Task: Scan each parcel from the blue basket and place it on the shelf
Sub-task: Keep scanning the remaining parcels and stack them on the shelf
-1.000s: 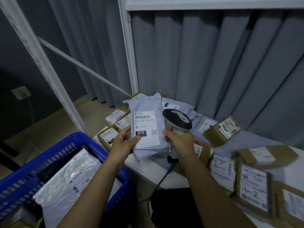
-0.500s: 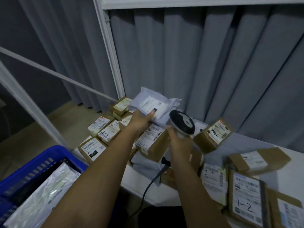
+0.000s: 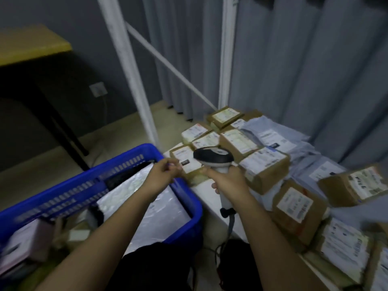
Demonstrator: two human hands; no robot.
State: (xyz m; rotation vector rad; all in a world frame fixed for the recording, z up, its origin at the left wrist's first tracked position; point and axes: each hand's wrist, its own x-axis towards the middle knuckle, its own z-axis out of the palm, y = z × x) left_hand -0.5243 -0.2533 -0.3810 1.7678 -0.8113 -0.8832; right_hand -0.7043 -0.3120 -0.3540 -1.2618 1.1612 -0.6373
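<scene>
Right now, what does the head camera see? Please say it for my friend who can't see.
The right hand grips a scanner while the empty left hand hangs above a blue basket holding a silvery parcel. Labelled boxes and grey mailers crowd the white shelf beside it.

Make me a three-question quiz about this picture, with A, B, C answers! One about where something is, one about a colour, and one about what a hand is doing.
1. Where is the basket?
A. left of the shelf of parcels
B. on top of the parcels
C. behind the curtain

2. What colour is the basket?
A. red
B. blue
C. green

3. What is the right hand doing?
A. resting flat
B. holding a box
C. gripping the scanner

Answers:
1 A, it sits beside the white shelf, on its left.
2 B, its rim and walls are blue.
3 C, the fingers wrap round the scanner's handle; the left hand holds nothing.
</scene>
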